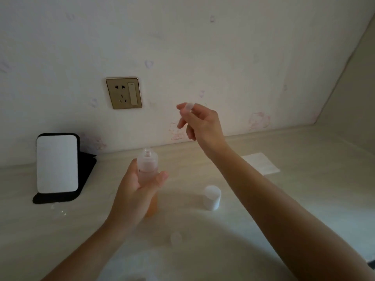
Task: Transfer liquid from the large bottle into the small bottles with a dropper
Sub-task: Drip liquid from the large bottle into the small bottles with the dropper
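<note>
A large frosted bottle [147,161] with orange liquid in its lower part stands uncapped on the pale counter [284,199]. My left hand [135,187] grips it round the middle, thumb on the right side. Raised above and to the right, my right hand [199,122] pinches a small translucent cap-like piece [189,107] between thumb and forefinger; I cannot tell whether it is the dropper's bulb. A white cap [212,197] stands on the counter right of the bottle. A small clear object [176,238], perhaps a small bottle, lies blurred near the front.
A black-framed mirror [57,164] leans on its stand at the left by the wall. A wall socket [124,93] is above it. A white paper sheet [260,163] lies at the right rear. A few clear droplets or bits [60,210] sit before the mirror.
</note>
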